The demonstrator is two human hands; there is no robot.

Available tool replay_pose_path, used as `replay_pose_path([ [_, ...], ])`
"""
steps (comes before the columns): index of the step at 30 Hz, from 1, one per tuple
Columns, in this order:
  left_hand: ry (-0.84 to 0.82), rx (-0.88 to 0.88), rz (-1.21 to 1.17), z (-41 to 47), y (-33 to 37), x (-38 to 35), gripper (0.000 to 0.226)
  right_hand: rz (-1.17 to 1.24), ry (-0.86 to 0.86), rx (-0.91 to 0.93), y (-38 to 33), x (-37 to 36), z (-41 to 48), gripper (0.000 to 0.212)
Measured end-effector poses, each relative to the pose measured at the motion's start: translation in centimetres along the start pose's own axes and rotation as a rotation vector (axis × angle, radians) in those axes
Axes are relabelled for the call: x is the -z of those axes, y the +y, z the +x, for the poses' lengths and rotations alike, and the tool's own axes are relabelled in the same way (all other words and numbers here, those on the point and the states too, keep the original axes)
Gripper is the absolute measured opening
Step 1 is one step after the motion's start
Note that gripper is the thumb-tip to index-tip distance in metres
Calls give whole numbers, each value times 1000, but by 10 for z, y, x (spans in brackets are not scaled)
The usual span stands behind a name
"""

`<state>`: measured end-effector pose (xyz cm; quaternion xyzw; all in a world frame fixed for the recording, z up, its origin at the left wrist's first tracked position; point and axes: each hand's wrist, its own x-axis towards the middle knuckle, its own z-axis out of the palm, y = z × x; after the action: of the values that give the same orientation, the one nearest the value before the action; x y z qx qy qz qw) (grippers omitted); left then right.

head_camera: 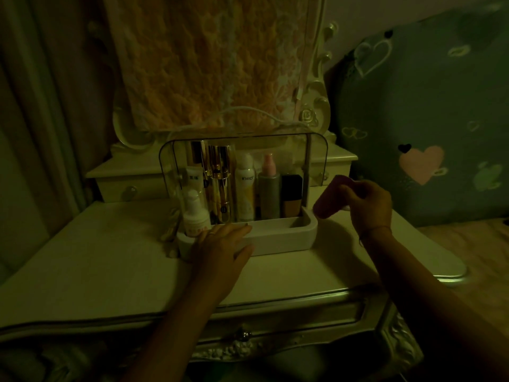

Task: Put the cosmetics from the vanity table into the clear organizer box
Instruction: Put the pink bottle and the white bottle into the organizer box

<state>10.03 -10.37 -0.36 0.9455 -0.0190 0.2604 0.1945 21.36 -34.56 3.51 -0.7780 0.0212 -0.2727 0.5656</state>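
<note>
The clear organizer box (283,235) with a white base stands on the vanity table (110,257). Inside it stand several cosmetics: a small white bottle (196,213), gold tubes (220,183), a tall white spray can (244,186), a grey bottle with a pink cap (269,191) and a dark foundation bottle (291,197). My left hand (220,249) rests with straight fingers on the box's front rim. My right hand (369,205) grips a dark pink tube (330,199) just right of the box, tilted, above the tabletop.
A mirror frame draped with lace cloth (209,64) rises behind the box. Small drawers (129,186) flank it. A quilt with hearts (421,128) fills the right side. The table's carved front edge (248,337) has a drawer knob. The scene is dim.
</note>
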Motion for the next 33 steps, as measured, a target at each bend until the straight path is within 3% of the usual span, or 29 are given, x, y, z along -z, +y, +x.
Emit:
replay_pose_path([
  [7,5,-4,-8,0,-1,-1,38,-20,-61,79,-8,2,11,26],
  [13,17,-6,-20,0,-1,-1,38,-41,-205,27,9,0,5,31],
  [18,24,-14,-32,0,0,-1,37,-39,-263,48,16,0,-1,23],
  [26,146,-11,-201,1,0,6,24,146,-227,94,3,32,-34,31],
  [29,219,2,-296,1,1,9,16,218,-277,119,-6,47,-50,21],
  [33,265,17,-373,0,2,13,9,315,-369,161,-26,47,-65,25],
])
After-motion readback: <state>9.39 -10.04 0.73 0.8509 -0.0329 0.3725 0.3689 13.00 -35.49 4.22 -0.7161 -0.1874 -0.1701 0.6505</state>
